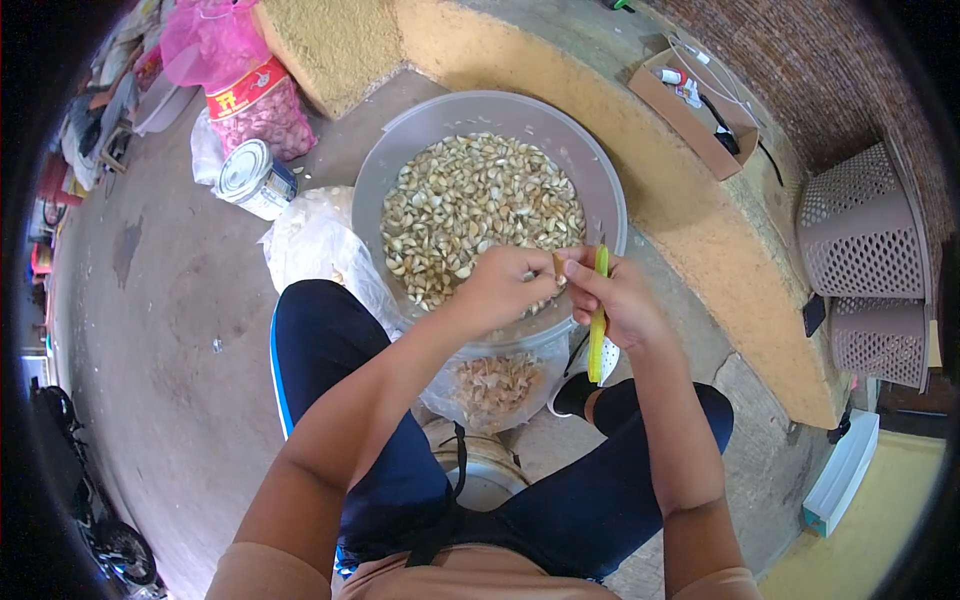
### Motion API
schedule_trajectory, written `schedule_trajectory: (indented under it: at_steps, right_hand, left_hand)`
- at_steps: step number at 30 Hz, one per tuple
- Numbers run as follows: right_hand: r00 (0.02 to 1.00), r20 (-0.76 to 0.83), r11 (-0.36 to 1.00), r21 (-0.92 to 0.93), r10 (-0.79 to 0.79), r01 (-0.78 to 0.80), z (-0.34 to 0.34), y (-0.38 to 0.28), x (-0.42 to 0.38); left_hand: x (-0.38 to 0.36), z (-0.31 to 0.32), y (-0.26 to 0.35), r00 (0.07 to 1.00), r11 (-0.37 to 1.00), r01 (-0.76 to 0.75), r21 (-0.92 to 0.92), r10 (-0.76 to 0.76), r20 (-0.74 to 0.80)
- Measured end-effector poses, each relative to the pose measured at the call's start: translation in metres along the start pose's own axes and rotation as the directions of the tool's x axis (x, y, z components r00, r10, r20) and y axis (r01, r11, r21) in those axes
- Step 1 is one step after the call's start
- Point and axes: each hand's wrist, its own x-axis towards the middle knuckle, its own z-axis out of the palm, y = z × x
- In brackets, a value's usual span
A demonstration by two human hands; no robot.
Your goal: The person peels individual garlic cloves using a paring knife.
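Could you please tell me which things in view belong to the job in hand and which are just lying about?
Likely part of the job:
left hand
right hand
yellow-green tool, probably a knife
large grey basin
garlic cloves
papery skins
perhaps the pink mesh sack

Probably just lying about:
cardboard box
perforated plastic baskets
lidded can
motorcycle

Worn on the head, the camera looks steeply down, trousers (590, 485) close at six o'clock, tub (603, 185) farther at twelve.

Yellow-green knife (597, 345), grey tub (598, 178), seemingly cream-and-brown cloves (480, 195), pink sack (212, 45)
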Motion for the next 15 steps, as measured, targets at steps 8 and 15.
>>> schedule_trajectory:
  at_steps: [8,15]
  right_hand:
    - [1.0,0.012,0.996,-0.088,0.015,-0.014,0.003,0.003,0.002]
    - [0.995,0.09,0.993,-0.117,0.04,-0.029,0.001,0.001,0.003]
  left_hand:
    - [-0.001,0.003,0.008,0.989,0.981,-0.029,0.194,0.056,-0.134]
    - [-0.002,0.006,0.009,0.986,0.981,-0.062,0.183,0.088,-0.139]
